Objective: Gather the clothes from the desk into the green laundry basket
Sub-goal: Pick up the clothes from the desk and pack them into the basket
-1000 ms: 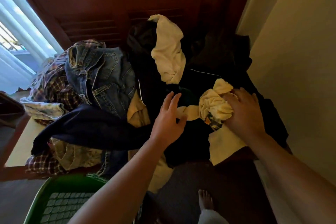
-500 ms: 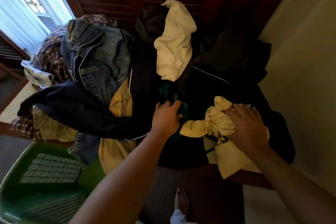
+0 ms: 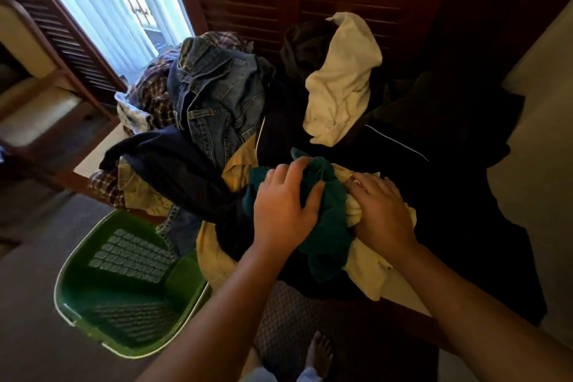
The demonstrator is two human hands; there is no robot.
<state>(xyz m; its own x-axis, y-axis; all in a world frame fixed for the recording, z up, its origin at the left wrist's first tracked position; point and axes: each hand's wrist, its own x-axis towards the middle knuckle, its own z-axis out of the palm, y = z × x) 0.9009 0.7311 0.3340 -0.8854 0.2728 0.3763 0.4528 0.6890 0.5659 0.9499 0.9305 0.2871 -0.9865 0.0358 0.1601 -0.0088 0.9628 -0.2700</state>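
A heap of clothes (image 3: 279, 121) covers the counter (image 3: 93, 158). Crumpled blue jeans (image 3: 217, 102) lie over a plaid shirt (image 3: 152, 96) at the left, and a cream garment (image 3: 344, 80) is draped high at the back. A navy garment (image 3: 173, 164) trails toward the front-left edge, while black garments (image 3: 434, 180) spread to the right. At the near edge, the left hand (image 3: 285, 205) grips a bunched teal garment (image 3: 328, 232). It touches a pale yellow garment (image 3: 369, 273) gathered under the right hand (image 3: 381, 211), whose loose end hangs over the edge. The green laundry basket (image 3: 186, 276) sits on the floor just beside the counter's front-left corner, its gridded bottom showing.
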